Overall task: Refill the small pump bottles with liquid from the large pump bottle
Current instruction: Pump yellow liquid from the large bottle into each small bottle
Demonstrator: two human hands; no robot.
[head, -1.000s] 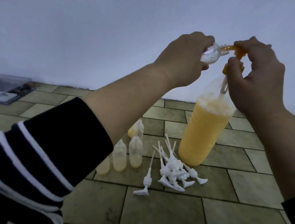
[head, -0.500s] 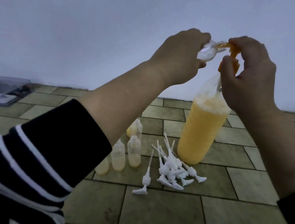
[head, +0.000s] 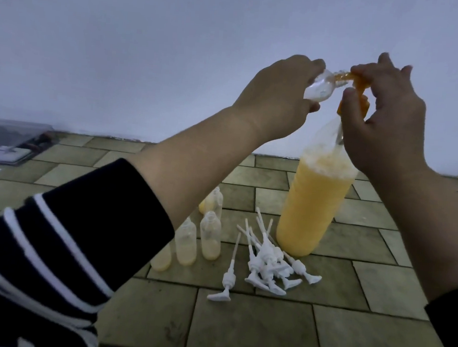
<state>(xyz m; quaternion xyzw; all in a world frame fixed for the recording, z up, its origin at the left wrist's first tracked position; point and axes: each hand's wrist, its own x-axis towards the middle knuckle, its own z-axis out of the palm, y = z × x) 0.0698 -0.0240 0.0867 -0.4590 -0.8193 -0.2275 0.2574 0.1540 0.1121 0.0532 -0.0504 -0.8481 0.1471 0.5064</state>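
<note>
Head view: a tall clear plastic bottle filled with opaque yellow-orange liquid (head: 313, 207) is seen standing upright on a floor of pale rectangular stone tiles (head: 251, 334), with a plain pale wall (head: 150, 44) behind it. An orange pump head (head: 359, 93) at the bottle's top is gripped by the right hand (head: 383, 114), the fingers being closed around it. A small clear plastic bottle (head: 131, 71), tilted almost on its side, is clasped in the left hand (head: 280, 100), and its neck is held against the orange spout, where orange liquid is visible. To the left of the large bottle, a cluster of small translucent bottles without caps (head: 209, 237) is set upright on the tiles, each holding some yellow liquid at the bottom; part of the cluster is hidden by the left forearm. Just in front of the large bottle, a heap of white plastic pump tops with long dip tubes (head: 267, 261) is laid on the floor, with one white pump top (head: 226, 280) lying slightly apart to the left. A black sleeve with white stripes (head: 52, 247) is worn on the left arm. A clear plastic tray (head: 8, 142) is noted at the far left; its contents cannot be made out.
</note>
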